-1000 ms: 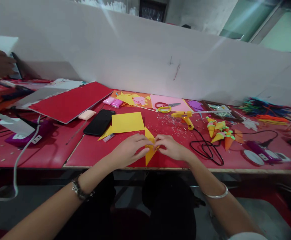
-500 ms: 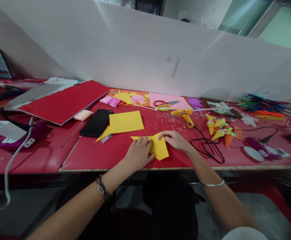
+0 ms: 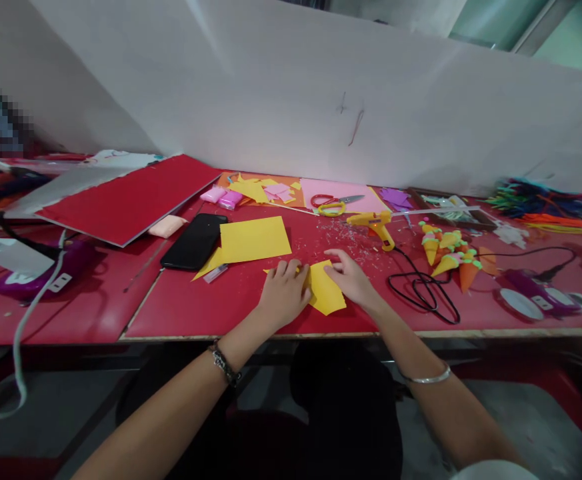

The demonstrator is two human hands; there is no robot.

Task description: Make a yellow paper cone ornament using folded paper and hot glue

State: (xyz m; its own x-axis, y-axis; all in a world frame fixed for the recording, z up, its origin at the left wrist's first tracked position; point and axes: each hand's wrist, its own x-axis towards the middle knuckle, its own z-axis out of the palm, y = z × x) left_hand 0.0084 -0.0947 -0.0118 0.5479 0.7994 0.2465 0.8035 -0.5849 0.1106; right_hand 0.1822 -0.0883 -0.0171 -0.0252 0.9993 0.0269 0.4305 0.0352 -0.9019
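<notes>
A folded piece of yellow paper lies near the table's front edge between my hands. My left hand presses down on its left part, fingers bent over it and the thumb along the fold. That side is mostly hidden under the hand, with only a small tip showing. My right hand is at the upper right edge, thumb touching the paper and fingers held apart above the table. Just behind my left hand is a flat yellow sheet, overlapping another yellow piece and close to a small clear blade-like item.
A black phone lies left of the sheet. Behind the hands are scissors and a yellow glue gun with a looped black cord. Small paper cones stand right. A red board leans left.
The right fingers have opened away from the paper's upper edge, where they were closer together. The right part of the paper now looks flatter. My left hand stays on it.
</notes>
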